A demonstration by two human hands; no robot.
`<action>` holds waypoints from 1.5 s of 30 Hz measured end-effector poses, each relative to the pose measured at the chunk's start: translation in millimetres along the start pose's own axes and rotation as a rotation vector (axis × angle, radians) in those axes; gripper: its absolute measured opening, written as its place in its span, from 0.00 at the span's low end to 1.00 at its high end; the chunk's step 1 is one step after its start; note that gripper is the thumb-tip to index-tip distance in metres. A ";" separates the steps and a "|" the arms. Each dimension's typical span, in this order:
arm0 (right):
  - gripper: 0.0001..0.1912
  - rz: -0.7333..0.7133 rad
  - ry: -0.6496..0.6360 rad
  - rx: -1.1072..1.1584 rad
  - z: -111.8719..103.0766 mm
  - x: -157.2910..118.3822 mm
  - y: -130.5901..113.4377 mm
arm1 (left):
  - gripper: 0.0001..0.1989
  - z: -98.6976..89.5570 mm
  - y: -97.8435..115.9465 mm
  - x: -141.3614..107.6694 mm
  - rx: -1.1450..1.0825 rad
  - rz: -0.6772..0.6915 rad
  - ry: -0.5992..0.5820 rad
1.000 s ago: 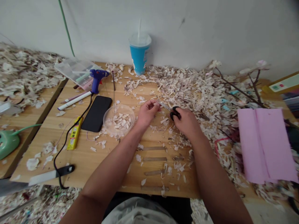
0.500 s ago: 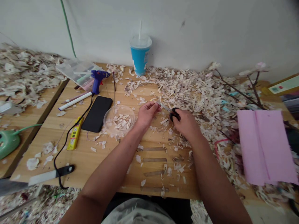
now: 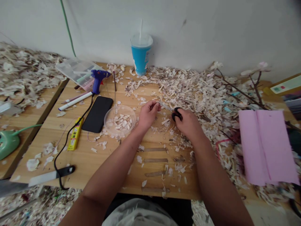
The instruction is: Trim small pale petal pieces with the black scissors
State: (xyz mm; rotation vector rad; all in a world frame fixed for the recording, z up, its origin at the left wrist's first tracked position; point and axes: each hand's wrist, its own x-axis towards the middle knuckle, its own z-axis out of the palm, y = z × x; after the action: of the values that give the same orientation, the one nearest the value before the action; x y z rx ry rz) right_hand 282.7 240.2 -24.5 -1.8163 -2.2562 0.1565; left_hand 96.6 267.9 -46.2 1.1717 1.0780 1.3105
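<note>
1. The right hand point(image 3: 188, 124) is closed around the black handles of a pair of scissors point(image 3: 172, 112), blades pointing left toward the other hand.
2. The left hand point(image 3: 147, 114) pinches a small pale scrap at the blade tips; the scrap is too small to make out.
3. Both hands rest over the wooden table point(image 3: 94, 157), among pale cuttings point(image 3: 195, 91).
4. Just left of the left hand sits a clear dish point(image 3: 119, 121) holding cut pieces, beside a black phone point(image 3: 97, 113).
</note>
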 end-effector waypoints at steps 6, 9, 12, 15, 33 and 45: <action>0.07 -0.002 0.002 0.009 0.5 0.1 -0.9 | 0.08 0.9 2.0 -1.7 0.071 0.021 -0.001; 0.08 0.004 0.010 0.009 0.9 0.4 -0.8 | 0.08 1.1 4.1 -2.9 0.086 0.030 -0.003; 0.08 0.005 0.000 0.008 0.7 0.8 -1.0 | 0.07 0.0 5.7 -3.7 0.107 0.044 -0.013; 0.07 -0.018 -0.005 -0.001 -0.9 0.7 -0.7 | 0.06 -2.5 6.3 -3.8 0.185 0.078 -0.031; 0.04 0.002 -0.004 0.057 -2.9 -0.1 -1.4 | 0.11 -1.3 2.3 1.3 -0.126 -0.087 -0.011; 0.05 -0.020 -0.026 0.092 -4.3 -1.5 -8.4 | 0.10 1.1 10.3 -3.6 0.053 -0.023 -0.053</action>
State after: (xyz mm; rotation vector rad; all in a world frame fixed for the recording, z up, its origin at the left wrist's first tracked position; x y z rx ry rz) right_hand 276.1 236.5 -18.6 -1.7547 -2.2448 0.2765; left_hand 96.4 263.6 -36.2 1.2231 1.0909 1.2329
